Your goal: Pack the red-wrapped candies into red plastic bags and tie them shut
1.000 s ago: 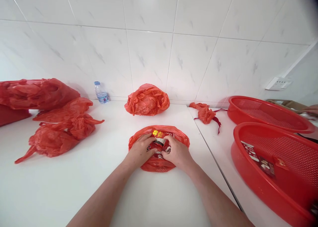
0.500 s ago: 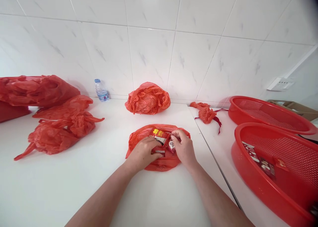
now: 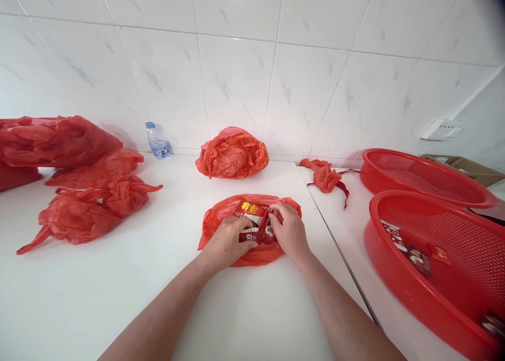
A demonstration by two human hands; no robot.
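**Two bare human arms, hands at the ends**
Bare left forearm (image 3: 158, 311) and bare right forearm (image 3: 345, 308), both tapering smoothly from the lower picture edge into broad bare left hand (image 3: 226, 242) and broad bare right hand (image 3: 288, 232).

Room check from my remote station | wall: glossy white tiles (image 3: 236, 71) with faint grey veining, dark grout lines | counter: white top (image 3: 98, 303), one seam (image 3: 339, 261) running away from me | fittings: white wall socket plate (image 3: 441, 130) (sits low, right side) | light: bright, even

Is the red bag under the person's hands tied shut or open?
Open, it seems: the red plastic bag lies spread on the white counter, untied, with printed red boxes exposed under the left hand and right hand.
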